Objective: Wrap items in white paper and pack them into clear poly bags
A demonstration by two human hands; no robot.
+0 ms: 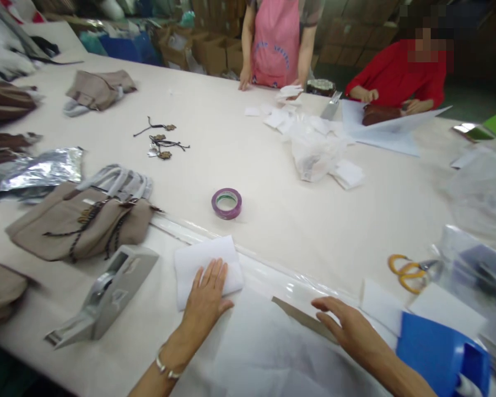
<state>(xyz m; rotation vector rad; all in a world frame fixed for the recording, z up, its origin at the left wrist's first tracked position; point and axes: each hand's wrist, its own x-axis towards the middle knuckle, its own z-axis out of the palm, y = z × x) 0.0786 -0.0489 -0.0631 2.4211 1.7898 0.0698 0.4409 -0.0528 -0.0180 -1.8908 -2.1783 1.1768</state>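
My left hand (205,295) lies flat, fingers stretched, on a small stack of folded white paper (209,253). My right hand (342,320) is open and holds nothing, its fingers apart just above a narrow grey-brown strip (300,315); whether it touches the strip I cannot tell. Thin white sheets (268,347) spread between and below both hands. Left of my left hand stands a grey tape dispenser (116,292). Beyond the folded paper lies a purple tape roll (226,204). A beige handbag (86,220) with wrapped handles and dark cords rests at the left.
Orange-handled scissors (411,273) and a blue dispenser (434,353) lie at the right. Cord charms (161,146), another beige bag (101,88) and white cards in plastic (314,146) are farther off. Across the table (182,99) are a person in a pink apron (275,44) and one in red (409,77).
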